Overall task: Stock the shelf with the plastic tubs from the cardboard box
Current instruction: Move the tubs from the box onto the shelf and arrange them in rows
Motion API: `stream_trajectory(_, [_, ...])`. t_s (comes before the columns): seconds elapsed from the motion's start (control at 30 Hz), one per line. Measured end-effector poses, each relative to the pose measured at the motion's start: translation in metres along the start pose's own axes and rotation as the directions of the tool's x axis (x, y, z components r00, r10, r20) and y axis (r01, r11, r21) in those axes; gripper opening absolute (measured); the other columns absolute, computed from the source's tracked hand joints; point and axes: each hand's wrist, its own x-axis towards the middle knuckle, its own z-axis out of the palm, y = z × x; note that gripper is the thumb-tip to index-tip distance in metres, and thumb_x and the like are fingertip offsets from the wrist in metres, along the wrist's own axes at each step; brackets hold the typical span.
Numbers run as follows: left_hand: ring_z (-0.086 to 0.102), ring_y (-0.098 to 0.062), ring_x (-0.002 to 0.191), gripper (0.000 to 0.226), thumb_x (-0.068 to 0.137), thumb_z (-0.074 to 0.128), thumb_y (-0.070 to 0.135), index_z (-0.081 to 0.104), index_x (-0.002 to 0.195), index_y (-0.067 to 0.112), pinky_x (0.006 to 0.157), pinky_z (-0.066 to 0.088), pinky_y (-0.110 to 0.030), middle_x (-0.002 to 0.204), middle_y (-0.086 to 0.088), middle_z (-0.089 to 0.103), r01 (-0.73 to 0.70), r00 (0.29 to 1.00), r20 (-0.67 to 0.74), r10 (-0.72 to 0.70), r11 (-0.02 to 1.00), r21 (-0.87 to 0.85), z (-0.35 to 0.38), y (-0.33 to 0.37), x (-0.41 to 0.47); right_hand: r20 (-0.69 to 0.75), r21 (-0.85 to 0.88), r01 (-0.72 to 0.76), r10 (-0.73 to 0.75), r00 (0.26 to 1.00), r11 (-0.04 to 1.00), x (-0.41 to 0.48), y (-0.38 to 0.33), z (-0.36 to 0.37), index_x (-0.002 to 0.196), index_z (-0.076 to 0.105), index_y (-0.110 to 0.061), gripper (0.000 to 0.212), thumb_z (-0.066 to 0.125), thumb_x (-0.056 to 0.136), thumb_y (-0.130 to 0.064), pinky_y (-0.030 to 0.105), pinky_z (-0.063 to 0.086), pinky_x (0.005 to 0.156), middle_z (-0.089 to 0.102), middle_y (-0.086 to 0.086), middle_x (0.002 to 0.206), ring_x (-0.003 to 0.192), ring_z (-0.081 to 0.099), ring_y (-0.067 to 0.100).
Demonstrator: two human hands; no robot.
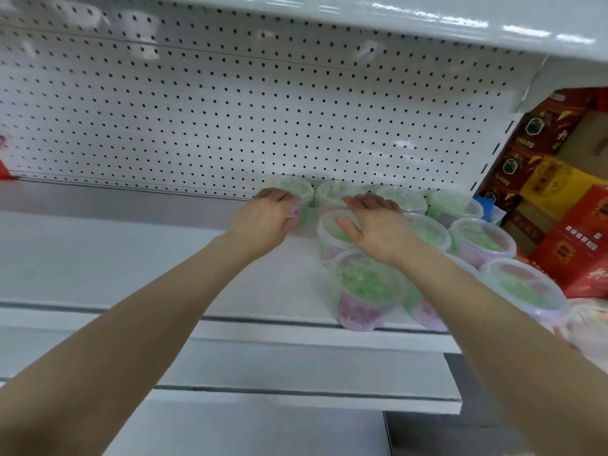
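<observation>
Several clear plastic tubs with green contents and purple labels stand in rows on the right part of the white shelf [131, 258]. My left hand [263, 218] grips a tub [297, 189] at the back of the shelf, left of the rows, close to the pegboard. My right hand [375, 225] lies flat with straight fingers on the lids of the tubs beside it, over one tub [332, 225] in the second row. Another tub [362, 291] stands at the front edge. The cardboard box is not in view.
A white pegboard wall [230, 110] backs the shelf, and an upper shelf [427, 18] hangs overhead. Red and yellow cartons [566, 199] are stacked past the shelf's right end. Below lies a lower shelf [296, 373]. A red object [5, 169] shows at the far left.
</observation>
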Motion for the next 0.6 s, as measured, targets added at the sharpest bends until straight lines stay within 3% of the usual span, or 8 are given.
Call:
stream_trajectory(0.13, [0.054, -0.035, 0.108, 0.037, 0.086, 0.061, 0.029, 0.059, 0.117, 0.011, 0.090, 0.048, -0.045, 0.115, -0.011, 0.062, -0.141, 0.988, -0.052, 0.143, 0.989, 0.042, -0.031, 0.024, -0.036, -0.076, -0.021, 0.048, -0.049, 0.996, 0.999, -0.052, -0.007, -0.019, 0.139, 0.047, -0.012, 0.073, 0.019, 0.089, -0.057, 0.048, 0.036, 0.104, 0.056, 0.014, 0.132, 0.125, 0.048, 0.034])
stream_trajectory(0.4, [0.053, -0.031, 0.109, 0.037, 0.088, 0.058, 0.034, 0.060, 0.118, 0.013, 0.090, 0.046, -0.040, 0.114, -0.009, 0.063, -0.347, 0.932, -0.092, 0.351, 0.936, 0.056, -0.070, 0.097, -0.121, -0.221, -0.164, 0.045, -0.081, 0.972, 0.985, -0.189, -0.022, -0.051, 0.130, 0.054, -0.013, 0.052, 0.039, 0.095, -0.048, 0.043, 0.044, 0.086, 0.064, 0.010, 0.114, 0.104, 0.058, 0.034])
stream_trajectory(0.6, [0.052, -0.033, 0.105, 0.035, 0.088, 0.056, 0.032, 0.059, 0.116, 0.012, 0.090, 0.043, -0.038, 0.111, -0.009, 0.061, -0.478, 0.877, -0.077, 0.475, 0.878, -0.021, -0.052, 0.171, -0.167, -0.198, -0.214, -0.017, -0.026, 0.980, 0.977, -0.310, -0.011, -0.046, 0.128, 0.056, -0.012, 0.049, 0.043, 0.096, -0.046, 0.043, 0.043, 0.084, 0.064, 0.011, 0.113, 0.101, 0.059, 0.034])
